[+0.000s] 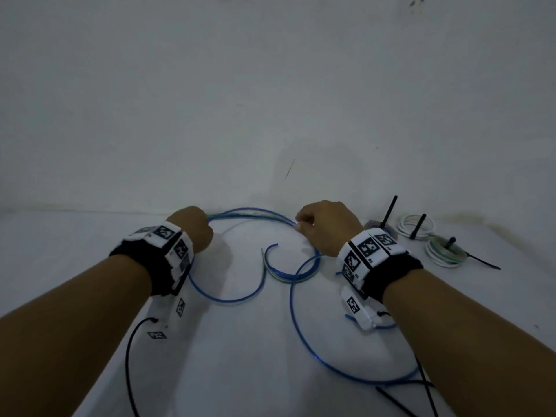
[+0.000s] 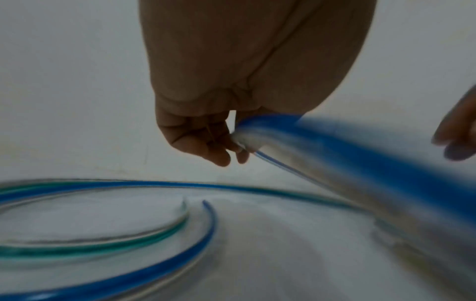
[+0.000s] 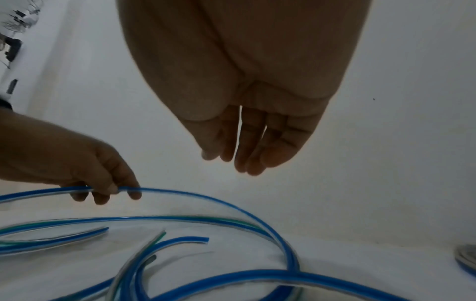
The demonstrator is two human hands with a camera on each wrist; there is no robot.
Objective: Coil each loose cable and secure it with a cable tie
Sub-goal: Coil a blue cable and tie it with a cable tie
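A long blue cable (image 1: 249, 212) loops loosely over the white surface, with a green-striped clear cable (image 1: 272, 273) running beside it. My left hand (image 1: 195, 228) grips the blue cable at the back left of the loop; the left wrist view shows fingers (image 2: 219, 146) curled round the blue cable (image 2: 335, 154), and the right wrist view shows the same left hand (image 3: 103, 191) on the blue cable (image 3: 206, 198). My right hand (image 1: 304, 225) hovers just above the loop's back right. Its fingers (image 3: 247, 158) hang together and hold nothing.
Three coiled cables bound with black ties (image 1: 416, 225) (image 1: 445, 251) (image 1: 376, 225) lie at the back right. A loose black cable tie (image 1: 394, 400) lies near the front edge. A white wall (image 1: 270, 100) rises right behind the surface.
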